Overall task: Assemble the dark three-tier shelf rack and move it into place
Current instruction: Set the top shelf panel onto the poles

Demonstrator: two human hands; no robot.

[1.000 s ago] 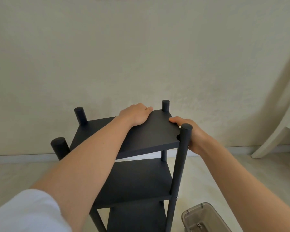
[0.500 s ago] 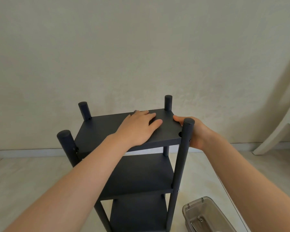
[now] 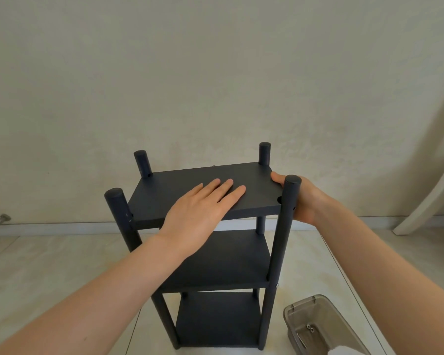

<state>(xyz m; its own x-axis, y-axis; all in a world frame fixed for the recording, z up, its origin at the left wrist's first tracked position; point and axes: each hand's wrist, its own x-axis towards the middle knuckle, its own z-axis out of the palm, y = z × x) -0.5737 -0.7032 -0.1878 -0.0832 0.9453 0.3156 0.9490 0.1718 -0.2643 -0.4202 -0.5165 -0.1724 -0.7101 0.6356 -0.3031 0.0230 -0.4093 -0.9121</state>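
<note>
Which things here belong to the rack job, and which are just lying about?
Job: rack; left hand flat on its top; right hand holding its top edge; box with screws, probably its hardware.
Lying about: white furniture leg; metal fitting, far left.

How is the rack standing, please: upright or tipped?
Upright: the rack stands on the floor on its posts, its three shelves level.
</note>
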